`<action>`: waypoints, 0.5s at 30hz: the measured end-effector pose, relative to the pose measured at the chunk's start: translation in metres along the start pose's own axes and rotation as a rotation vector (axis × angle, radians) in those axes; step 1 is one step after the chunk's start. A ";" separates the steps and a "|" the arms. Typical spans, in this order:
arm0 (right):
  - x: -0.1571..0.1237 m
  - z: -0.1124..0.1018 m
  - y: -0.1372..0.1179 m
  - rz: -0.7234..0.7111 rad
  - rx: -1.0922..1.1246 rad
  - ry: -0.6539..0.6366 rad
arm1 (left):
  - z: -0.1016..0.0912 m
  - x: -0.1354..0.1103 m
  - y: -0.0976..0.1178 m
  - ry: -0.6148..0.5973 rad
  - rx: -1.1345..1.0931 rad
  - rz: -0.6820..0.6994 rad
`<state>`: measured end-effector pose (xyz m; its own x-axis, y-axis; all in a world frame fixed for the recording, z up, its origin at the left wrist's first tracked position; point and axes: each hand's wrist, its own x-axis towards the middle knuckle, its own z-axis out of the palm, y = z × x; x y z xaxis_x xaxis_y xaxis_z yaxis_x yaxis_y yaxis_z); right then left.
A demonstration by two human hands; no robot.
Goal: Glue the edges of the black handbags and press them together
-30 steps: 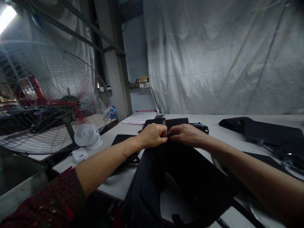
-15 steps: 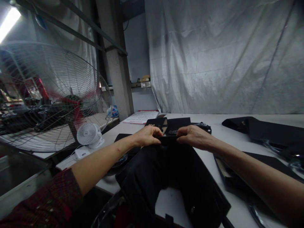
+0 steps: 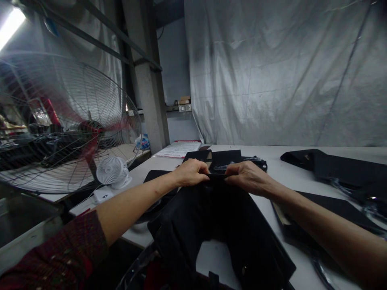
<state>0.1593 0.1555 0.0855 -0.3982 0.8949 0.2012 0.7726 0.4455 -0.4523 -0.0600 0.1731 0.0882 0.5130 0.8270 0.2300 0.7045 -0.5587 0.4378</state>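
A black bag (image 3: 181, 219) of soft dark material hangs open toward me in the head view, with a small metal stud (image 3: 244, 269) low on its right side. At its far top edge, my left hand (image 3: 193, 172) is closed, thumb and fingers pinching the rim. A short way to the right, my right hand (image 3: 244, 174) pinches that same edge. A short strip of the rim shows between the two hands. The bag's inside is too dark to make out, and its lower part runs out of the frame.
More black pieces (image 3: 347, 169) lie on the white table (image 3: 266, 151), some with clear plastic on them. A small white fan (image 3: 112, 171) and a large caged fan (image 3: 90, 129) stand at left. Printed sheets (image 3: 178, 149) lie near the pillar (image 3: 151, 80). A silver curtain (image 3: 272, 80) hangs behind.
My left hand has shifted slightly right along the rim, so the hands are a little closer together. Both keep their pinch on the bag. The view has moved very slightly.
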 end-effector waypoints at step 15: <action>0.011 -0.006 -0.005 -0.180 -0.317 -0.008 | 0.009 0.009 0.015 0.056 0.243 0.182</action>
<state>0.1541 0.1629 0.0953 -0.5449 0.8018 0.2455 0.8041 0.5826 -0.1180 -0.0403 0.1720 0.0885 0.6185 0.7100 0.3366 0.7035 -0.6912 0.1653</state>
